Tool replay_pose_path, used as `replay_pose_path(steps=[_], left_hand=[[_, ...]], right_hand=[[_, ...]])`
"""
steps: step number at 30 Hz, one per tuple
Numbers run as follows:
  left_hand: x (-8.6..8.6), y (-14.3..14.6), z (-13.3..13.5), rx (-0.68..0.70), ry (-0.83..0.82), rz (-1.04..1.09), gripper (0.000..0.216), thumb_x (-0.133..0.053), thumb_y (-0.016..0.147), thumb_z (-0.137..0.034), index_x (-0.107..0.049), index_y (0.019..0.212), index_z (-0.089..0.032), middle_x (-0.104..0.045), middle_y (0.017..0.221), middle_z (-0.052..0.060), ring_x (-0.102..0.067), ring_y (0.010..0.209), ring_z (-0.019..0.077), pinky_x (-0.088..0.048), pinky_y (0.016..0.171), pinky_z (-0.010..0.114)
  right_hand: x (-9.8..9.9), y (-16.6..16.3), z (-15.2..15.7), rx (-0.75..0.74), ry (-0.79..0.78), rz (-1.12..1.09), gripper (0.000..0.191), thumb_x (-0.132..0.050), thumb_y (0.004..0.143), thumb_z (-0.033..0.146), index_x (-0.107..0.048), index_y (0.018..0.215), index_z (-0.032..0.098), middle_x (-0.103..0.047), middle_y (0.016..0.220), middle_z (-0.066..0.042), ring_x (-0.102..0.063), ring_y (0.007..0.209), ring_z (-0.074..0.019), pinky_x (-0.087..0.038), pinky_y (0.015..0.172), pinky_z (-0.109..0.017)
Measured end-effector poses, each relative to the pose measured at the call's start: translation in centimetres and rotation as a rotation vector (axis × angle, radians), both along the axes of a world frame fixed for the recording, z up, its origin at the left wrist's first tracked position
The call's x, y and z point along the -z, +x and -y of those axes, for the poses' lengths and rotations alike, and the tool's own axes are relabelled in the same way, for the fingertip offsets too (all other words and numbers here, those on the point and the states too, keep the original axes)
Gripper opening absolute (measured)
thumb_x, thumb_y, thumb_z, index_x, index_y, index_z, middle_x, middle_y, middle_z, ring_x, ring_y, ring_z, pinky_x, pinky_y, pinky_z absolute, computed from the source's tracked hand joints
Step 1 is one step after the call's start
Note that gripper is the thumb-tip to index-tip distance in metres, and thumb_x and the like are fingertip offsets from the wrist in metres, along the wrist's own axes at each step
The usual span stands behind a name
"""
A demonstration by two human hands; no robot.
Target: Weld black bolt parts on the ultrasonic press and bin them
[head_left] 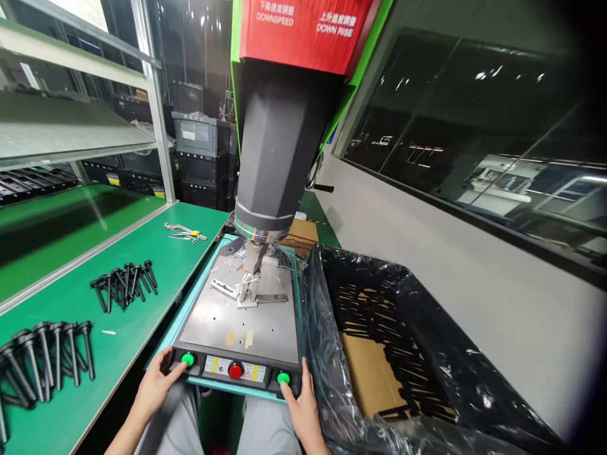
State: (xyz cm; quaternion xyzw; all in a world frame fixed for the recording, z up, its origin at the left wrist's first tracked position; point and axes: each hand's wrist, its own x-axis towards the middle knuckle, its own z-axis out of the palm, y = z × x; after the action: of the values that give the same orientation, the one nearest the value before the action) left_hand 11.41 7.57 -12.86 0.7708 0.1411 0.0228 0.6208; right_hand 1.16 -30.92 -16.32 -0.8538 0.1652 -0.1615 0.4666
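Hands: left hand (155,387) and right hand (302,404) spread, holding nothing, thumbs on green buttons (188,359).

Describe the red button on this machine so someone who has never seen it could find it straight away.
Start at the tall machine with the dark grey column and follow it down to the black control strip along the front edge of its metal plate. The round red button sits mid-strip, between two round green buttons by the left hand and right hand; it alone is red.
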Motion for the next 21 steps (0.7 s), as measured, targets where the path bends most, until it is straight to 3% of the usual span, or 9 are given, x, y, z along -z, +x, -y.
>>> replay_pose_path(steps=[8,14,17,21], left_hand=[[0.5,-0.2,-0.1,0.027,-0.071,0.049,0.07,-0.083,0.056,-0.054,-0.064,0.113,-0.017,-0.068,0.123,0.012,-0.057,0.125,0.035,-0.04,0.113,0.05],[0.5,-0.4,-0.1,0.039,-0.019,0.067,0.071,-0.082,0.055,-0.055,-0.065,0.113,-0.018,-0.067,0.124,0.012,-0.058,0.123,0.0357,-0.044,0.11,0.049],[0.8,-0.3,-0.2,0.041,-0.011,0.069,0.072,-0.081,0.056,-0.058,-0.064,0.113,-0.018,-0.067,0.125,0.013,-0.058,0.123,0.0352,-0.045,0.11,0.047],[1.6,-0.2,-0.4,0.047,-0.016,0.06,0.082,-0.08,0.055,-0.06,-0.06,0.12,-0.014,-0.063,0.13,0.018,-0.058,0.124,0.0354,-0.04,0.113,0.048]], right_hand=[[-0.6,-0.1,0.2,-0.001,0.041,0.001,0.082,-0.054,0.087,0.058,-0.032,0.151,0.012,-0.039,0.15,-0.022,-0.037,0.139,-0.0375,-0.036,0.111,-0.055],[-5.7,1.3,-2.1,0.253,-0.068,0.342,0.05,-0.057,0.09,0.053,-0.061,0.122,0.015,-0.057,0.126,-0.019,-0.057,0.117,-0.0343,-0.045,0.102,-0.051],[-8.5,3.6,-4.4,0.112,-0.019,0.396,0.037,-0.055,0.094,0.046,-0.065,0.112,0.016,-0.065,0.113,-0.016,-0.063,0.103,-0.0294,-0.052,0.092,-0.045],[-10.8,8.4,-7.0,-0.037,0.178,0.292,0.042,-0.053,0.092,0.05,-0.068,0.111,0.015,-0.072,0.101,-0.014,-0.068,0.088,-0.0273,-0.056,0.078,-0.039]])
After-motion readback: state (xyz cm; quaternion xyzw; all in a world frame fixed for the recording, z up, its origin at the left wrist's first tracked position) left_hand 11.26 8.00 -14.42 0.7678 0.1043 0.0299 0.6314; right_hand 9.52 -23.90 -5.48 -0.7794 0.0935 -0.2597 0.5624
